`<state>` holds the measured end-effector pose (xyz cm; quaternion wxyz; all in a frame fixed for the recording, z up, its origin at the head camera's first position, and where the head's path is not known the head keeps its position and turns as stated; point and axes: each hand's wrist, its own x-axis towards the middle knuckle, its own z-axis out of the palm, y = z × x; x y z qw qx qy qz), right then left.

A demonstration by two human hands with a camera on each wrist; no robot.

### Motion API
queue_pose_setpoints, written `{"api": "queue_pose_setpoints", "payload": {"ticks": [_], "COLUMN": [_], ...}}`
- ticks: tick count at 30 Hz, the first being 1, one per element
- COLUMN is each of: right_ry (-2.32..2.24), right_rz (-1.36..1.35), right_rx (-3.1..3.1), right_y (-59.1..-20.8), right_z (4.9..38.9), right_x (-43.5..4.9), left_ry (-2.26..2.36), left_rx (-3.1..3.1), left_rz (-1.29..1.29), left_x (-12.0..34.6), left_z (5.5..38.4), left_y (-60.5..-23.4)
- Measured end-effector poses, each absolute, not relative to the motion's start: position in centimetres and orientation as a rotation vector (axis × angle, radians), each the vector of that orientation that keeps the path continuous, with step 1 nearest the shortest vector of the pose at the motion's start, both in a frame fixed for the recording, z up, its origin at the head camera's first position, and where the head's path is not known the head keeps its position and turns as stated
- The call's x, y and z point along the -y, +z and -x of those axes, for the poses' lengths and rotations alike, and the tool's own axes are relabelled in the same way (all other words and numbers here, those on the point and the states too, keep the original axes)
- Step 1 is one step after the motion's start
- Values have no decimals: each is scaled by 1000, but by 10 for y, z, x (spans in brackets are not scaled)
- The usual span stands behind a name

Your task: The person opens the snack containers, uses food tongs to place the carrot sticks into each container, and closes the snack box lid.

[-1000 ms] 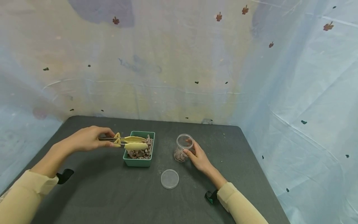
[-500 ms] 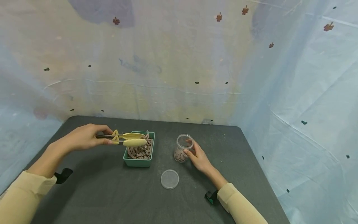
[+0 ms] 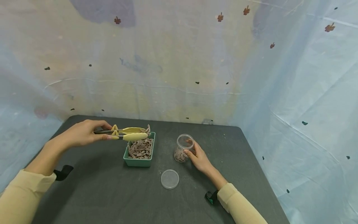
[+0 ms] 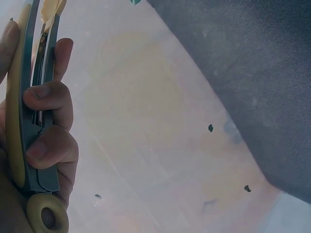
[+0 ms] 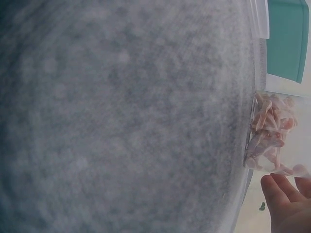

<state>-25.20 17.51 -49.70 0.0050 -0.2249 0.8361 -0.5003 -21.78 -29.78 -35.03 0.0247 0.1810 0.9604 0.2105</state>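
My left hand [image 3: 84,134] grips a pair of yellow-tipped tongs [image 3: 135,136], fingers curled round the handles in the left wrist view. Pinched between the tong heads are a few greyish-brown shredded strips [image 3: 147,129], raised over the far part of a green rectangular tub [image 3: 138,163]. More strips of the same kind [image 3: 140,150] fill that tub. On the right, my right hand [image 3: 199,159] holds a clear round jar [image 3: 178,148] from its side, thumb in front. Pale brownish strips [image 5: 272,126] lie in the jar's lower part, as the right wrist view shows.
A clear round lid [image 3: 169,179] lies flat in front of the jar, between it and the tub. Tiny crumbs dot the dark table [image 3: 117,193]. A patterned plastic sheet [image 3: 167,62] hangs behind the table and along its right side.
The left hand and tongs have risen and drawn slightly back from the tub's contents, lifting strips clear of the pile. The right hand and jar have stayed in place.
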Motion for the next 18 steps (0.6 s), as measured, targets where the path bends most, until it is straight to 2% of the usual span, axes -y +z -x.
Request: {"api": "queue_pose_setpoints", "payload": {"ticks": [18], "right_ry": [-1564], "right_rz": [700], "right_rx": [-2626], "right_y": [-499], "right_z": [252], "right_x": [-176], "left_ry": [688], "left_rx": [-2975], "left_rz": [-552], "left_x": [289], "left_z": [218], "left_y": [-345]}}
